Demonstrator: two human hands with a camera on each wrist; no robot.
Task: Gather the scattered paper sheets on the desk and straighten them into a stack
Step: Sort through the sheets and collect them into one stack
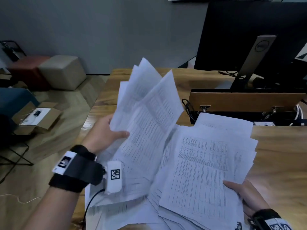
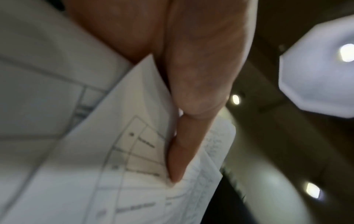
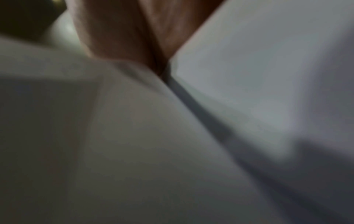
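Fingers (image 1: 122, 134) of the left hand (image 1: 106, 131) pinch a fanned bunch of sheets (image 1: 146, 103), lifted and tilted up over the desk (image 1: 279, 146) toward its left edge. In the left wrist view a finger (image 2: 184, 145) lies pressed along the paper. Thumb and fingers of the right hand (image 1: 244, 195) grip the near right corner of a loose pile (image 1: 207, 163) lying mid-desk, its edges uneven. Behind stands a monitor (image 1: 249, 34).

In the head view, the right hand (image 1: 245, 198) has its fingers hidden under the paper sheets (image 1: 199, 171), whose print is too blurred to read. The right wrist view shows only blur. The monitor (image 1: 249, 30) is cut off at upper right.
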